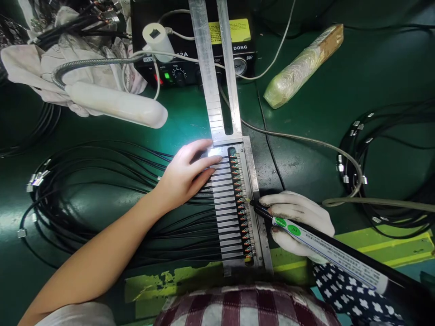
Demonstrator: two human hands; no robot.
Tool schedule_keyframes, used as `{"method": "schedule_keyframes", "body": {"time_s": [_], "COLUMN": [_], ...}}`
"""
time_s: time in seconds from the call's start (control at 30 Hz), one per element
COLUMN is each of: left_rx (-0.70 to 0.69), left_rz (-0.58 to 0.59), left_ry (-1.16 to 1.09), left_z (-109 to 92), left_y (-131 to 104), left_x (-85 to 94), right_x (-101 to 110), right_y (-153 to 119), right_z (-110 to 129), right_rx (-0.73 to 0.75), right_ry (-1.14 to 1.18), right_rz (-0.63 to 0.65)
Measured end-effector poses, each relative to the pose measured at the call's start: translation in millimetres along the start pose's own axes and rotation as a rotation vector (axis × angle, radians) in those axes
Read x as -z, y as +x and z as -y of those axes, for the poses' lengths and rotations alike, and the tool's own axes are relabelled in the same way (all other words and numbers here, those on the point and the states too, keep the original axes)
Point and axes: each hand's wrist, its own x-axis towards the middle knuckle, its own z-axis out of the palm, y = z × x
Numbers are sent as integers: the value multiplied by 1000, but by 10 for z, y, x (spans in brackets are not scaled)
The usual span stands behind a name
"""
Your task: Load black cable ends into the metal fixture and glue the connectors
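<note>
My bare left hand [190, 174] lies with fingers spread over the upper end of a slotted metal fixture [227, 230], touching its left edge and the cables there. Black cables [136, 165] run in from the left, each in its own slot. Their ends carry small green circuit boards [242, 189] with orange wires, lined up along the fixture's right side. In a white glove, my right hand [299, 217] grips a black dispensing syringe [326, 253] with a printed label and green stickers. Its thin tip reaches the boards about midway down the row; whether it touches one, I cannot tell.
Behind stands a black control box [190, 74] with a gauge and lit switch. A white lamp [118, 104] shines over the fixture. Long metal rails [207, 68] lean upward. A wrapped bar [302, 68], coiled cables [353, 136], a grey hose [299, 138] and gloves [34, 72] surround it.
</note>
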Motion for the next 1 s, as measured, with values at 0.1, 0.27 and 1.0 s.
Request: {"method": "schedule_keyframes", "body": {"time_s": [0.1,0.27,1.0], "left_rx": [-1,-8,12], "left_rz": [0,1,4], "left_ry": [2,6,-8], "left_z": [-1,-3,6], "left_y": [-1,2,-2], "left_x": [4,9,-4], "right_x": [0,5,-12], "right_y": [-4,0,-1], "right_z": [-6,0,-22], "right_rx": [7,3,-28], "right_ry": [-4,-9,8], "right_rz": [-4,-1,-9]}}
